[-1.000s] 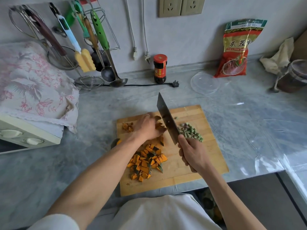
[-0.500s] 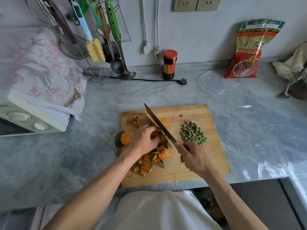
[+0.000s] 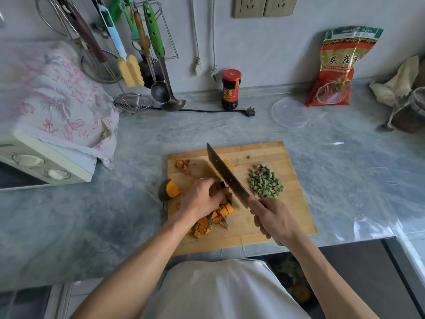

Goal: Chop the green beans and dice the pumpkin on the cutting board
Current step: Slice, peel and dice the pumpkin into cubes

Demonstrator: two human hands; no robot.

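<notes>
Gripping cleaver [image 3: 226, 175], right hand [image 3: 273, 219]; left hand [image 3: 202, 199] curled on pumpkin [image 3: 222, 192]; red bag [image 3: 338, 65] reads "头茬".

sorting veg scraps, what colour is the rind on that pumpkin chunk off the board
Dark green rind, orange flesh, on the pumpkin chunk; head view.

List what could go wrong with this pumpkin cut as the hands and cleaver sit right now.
1. The left hand holds the pumpkin piece with its fingers right beside the cleaver blade, so a slip could nick them.
2. The pumpkin wedge sits off the cutting board at its left edge and could be knocked away.
3. Diced pumpkin crowds the cutting spot and could scatter.
</notes>
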